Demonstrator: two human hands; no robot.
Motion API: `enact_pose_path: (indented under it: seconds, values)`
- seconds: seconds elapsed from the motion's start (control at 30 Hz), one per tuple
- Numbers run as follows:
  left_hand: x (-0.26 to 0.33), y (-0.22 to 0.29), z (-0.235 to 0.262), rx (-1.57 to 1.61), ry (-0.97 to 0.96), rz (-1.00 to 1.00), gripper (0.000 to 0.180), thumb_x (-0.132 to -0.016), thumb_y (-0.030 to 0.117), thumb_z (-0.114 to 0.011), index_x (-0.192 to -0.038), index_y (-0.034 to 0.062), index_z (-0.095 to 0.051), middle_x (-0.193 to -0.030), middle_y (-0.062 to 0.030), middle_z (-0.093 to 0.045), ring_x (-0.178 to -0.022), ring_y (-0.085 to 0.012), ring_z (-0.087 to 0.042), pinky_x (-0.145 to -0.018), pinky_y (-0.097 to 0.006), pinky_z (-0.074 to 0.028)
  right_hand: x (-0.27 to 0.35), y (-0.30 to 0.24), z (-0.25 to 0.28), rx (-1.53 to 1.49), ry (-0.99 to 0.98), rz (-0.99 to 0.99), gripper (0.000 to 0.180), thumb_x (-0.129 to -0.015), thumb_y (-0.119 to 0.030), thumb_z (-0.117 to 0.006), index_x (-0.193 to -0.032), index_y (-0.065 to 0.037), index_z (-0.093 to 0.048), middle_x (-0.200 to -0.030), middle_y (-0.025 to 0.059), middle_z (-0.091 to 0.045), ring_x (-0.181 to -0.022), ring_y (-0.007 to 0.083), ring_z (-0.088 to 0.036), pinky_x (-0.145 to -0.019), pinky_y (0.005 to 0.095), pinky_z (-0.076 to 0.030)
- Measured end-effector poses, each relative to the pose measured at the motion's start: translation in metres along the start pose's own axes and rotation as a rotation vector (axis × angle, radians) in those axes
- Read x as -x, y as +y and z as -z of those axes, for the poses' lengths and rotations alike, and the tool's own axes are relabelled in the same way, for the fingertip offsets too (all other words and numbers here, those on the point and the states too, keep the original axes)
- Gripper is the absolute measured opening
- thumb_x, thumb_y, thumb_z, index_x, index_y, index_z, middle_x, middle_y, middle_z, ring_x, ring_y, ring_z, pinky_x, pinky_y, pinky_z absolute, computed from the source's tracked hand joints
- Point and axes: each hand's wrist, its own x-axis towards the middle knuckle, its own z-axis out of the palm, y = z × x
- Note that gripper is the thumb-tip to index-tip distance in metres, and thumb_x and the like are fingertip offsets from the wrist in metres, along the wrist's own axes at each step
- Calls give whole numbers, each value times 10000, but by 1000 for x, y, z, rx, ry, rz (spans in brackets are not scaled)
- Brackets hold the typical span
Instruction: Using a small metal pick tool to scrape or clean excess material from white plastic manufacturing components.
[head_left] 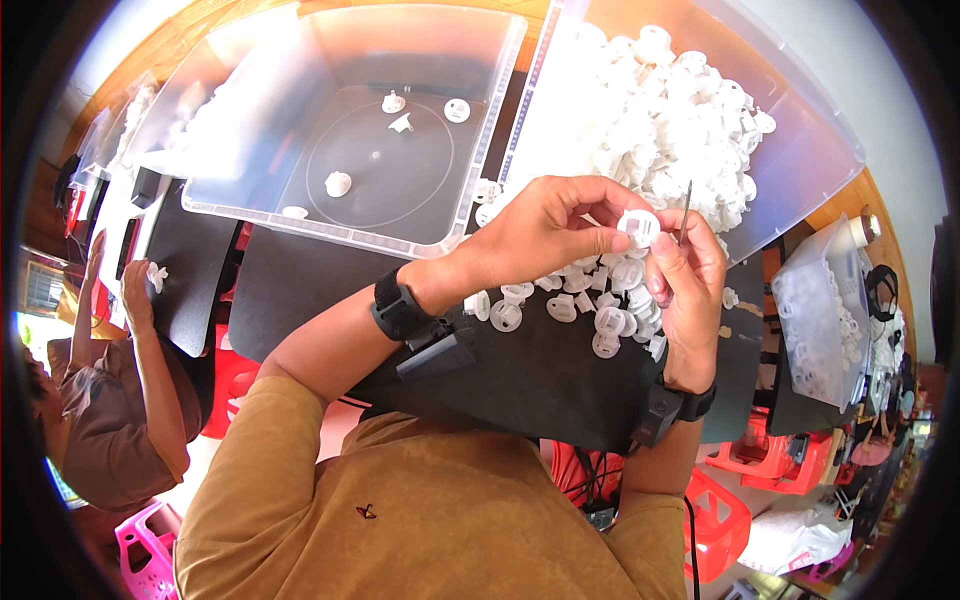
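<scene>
My left hand [553,228] pinches a small round white plastic part [640,230] with slots in its face, between thumb and fingers. My right hand [690,290] is closed around a thin dark metal blade or pick [686,212], its tip pointing up past the fingers. The right thumb lies at the lower right edge of the part. Beneath both hands, a loose heap of similar white parts [610,318] lies on the black tabletop [480,385]. The handle of the tool is hidden in the right palm.
A clear bin [440,244] at the far left holds a few white parts. Another clear bin [810,165] at the far right holds a large pile. A smaller tub [800,340] stands at right. On the left, another person [120,400] works with a white part.
</scene>
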Motion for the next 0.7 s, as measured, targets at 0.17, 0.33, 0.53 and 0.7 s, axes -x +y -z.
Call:
enact_pose_path:
  seconds: [0.17, 0.33, 0.53, 0.7]
  values:
    - [1, -8, -9, 75, 143, 51, 340, -907, 55, -678, -1235, 12, -598, -1083, -51, -673, -1007, -106, -630, -896, -260, -522, -1, 5, -10, -107, 67, -30, 145, -953, -147, -617, -1004, -13, -605, -761, 3, -602, -511, 11, -398, -442, 173, -305]
    - [3, -10, -10, 124, 205, 20, 352, -904, 58, -679, -1244, 12, -597, -1040, -37, -670, -974, -95, -631, -863, -248, -522, 0, -6, -16, 164, 113, 17, 233, -1003, -145, -502, -1144, 7, -607, -788, 33, -642, -549, 42, -469, -496, 199, -363]
    - [3, -6, -5, 352, 270, 79, 443, -931, 56, -642, -1351, 34, -501, -1238, -68, -608, -1088, -154, -623, -954, -288, -515, 11, -15, -24, 782, 116, 262, 384, -1000, -98, -437, -1370, -27, -513, -819, 100, -662, -654, 180, -604, -645, 311, -484]
    - [2, -5, -2, 291, 260, 15, 426, -921, 34, -650, -1326, 22, -516, -1217, -70, -625, -1103, -149, -617, -955, -282, -504, 13, -16, -35, 743, 193, 242, 389, -997, -87, -449, -1380, -46, -503, -820, 118, -671, -704, 200, -646, -672, 324, -500]
